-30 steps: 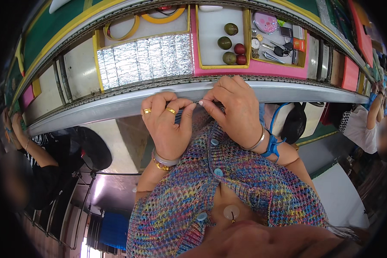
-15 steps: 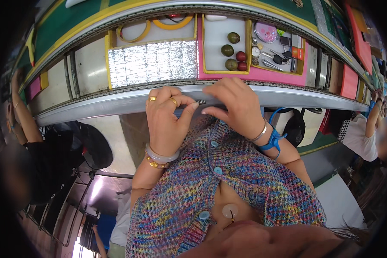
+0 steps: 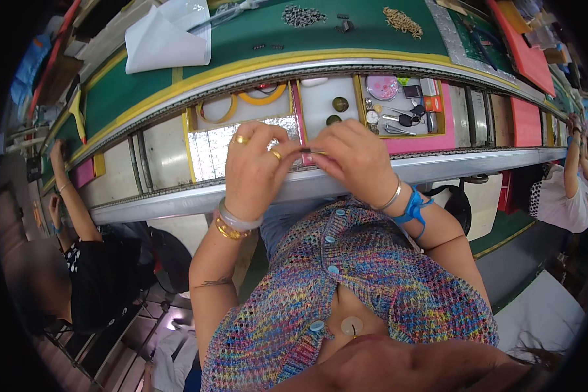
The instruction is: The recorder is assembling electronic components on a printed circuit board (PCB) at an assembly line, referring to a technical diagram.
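Over the bench's metal front rail, my left hand point(image 3: 258, 170) pinches a small dark spring point(image 3: 305, 150) between thumb and forefinger. My right hand point(image 3: 359, 157) is closed too, its fingertips on a thin brass-coloured pin point(image 3: 318, 152). Pin and spring meet end to end; how far one sits inside the other is too small to tell. On the green bench top beyond lie a heap of small dark metal parts point(image 3: 303, 16), a heap of brass-coloured pins point(image 3: 402, 22) and a few loose dark pieces point(image 3: 345, 25).
Just past the rail point(image 3: 438, 159), a lower shelf holds yellow-edged trays with tape rolls point(image 3: 262, 95), green fruit point(image 3: 340, 104), keys point(image 3: 408, 119) and a watch. A white sheet point(image 3: 170, 36), a yellow-handled tool point(image 3: 78, 116) and pliers point(image 3: 480, 46) lie farther off. Other people sit at left and right.
My right hand has come in from open and apart, and now pinches a brass-coloured pin against the spring. The view has shifted, showing more of the bench top.
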A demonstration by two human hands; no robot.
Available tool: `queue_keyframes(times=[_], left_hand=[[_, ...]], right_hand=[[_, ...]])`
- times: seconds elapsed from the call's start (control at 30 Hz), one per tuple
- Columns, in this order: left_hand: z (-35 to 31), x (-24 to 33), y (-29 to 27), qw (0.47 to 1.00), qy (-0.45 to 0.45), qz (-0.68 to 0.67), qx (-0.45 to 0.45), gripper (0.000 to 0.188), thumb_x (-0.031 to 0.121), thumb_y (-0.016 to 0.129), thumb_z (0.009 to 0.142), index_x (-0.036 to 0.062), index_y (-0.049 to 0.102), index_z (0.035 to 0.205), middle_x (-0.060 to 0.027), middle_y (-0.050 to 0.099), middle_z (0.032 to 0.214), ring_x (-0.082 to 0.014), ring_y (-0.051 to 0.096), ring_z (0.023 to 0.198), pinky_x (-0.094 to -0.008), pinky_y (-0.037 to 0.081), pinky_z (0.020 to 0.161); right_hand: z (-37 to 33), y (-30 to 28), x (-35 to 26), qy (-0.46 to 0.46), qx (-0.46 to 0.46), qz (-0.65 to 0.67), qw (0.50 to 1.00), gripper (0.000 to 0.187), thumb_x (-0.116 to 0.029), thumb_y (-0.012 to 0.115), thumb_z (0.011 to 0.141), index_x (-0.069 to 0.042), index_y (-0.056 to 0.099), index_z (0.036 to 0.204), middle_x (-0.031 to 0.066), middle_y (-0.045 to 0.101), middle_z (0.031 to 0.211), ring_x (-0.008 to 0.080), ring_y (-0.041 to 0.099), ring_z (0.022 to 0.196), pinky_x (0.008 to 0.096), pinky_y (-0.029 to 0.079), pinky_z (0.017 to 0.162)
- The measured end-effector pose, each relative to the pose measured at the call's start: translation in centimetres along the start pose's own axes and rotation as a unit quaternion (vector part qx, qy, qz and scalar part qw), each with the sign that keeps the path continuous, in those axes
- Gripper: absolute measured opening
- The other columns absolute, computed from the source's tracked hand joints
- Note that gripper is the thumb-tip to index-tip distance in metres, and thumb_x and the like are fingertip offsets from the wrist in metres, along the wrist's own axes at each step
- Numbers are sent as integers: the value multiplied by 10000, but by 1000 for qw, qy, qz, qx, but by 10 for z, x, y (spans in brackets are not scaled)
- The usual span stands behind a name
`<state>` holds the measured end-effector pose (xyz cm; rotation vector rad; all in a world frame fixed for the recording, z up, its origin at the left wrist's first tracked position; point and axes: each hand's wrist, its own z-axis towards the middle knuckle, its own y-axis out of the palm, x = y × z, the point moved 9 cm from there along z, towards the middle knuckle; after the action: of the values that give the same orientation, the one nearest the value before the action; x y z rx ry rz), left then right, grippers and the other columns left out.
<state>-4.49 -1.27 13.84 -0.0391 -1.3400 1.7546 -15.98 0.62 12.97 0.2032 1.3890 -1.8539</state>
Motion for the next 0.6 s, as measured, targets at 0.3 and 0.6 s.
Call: queue_keyframes(times=[0.3, 0.6], left_hand=[[74, -116, -10, 974, -50, 217, 46, 112, 90, 715, 701, 59, 685, 805, -68, 576, 897, -267, 531, 881, -369, 465, 757], [70, -124, 1, 978, -53, 197, 46, 198, 114, 712, 726, 62, 694, 916, -63, 585, 941, -271, 529, 900, -369, 467, 777]], right_hand=[[85, -41, 142, 70, 80, -120, 987, 228, -197, 689, 766, -131, 648, 980, 35, 605, 919, 253, 570, 879, 366, 482, 743], [108, -14, 155, 6, 49, -261, 964, 182, -228, 711, 750, -141, 681, 907, 41, 570, 969, 248, 535, 936, 363, 466, 798]])
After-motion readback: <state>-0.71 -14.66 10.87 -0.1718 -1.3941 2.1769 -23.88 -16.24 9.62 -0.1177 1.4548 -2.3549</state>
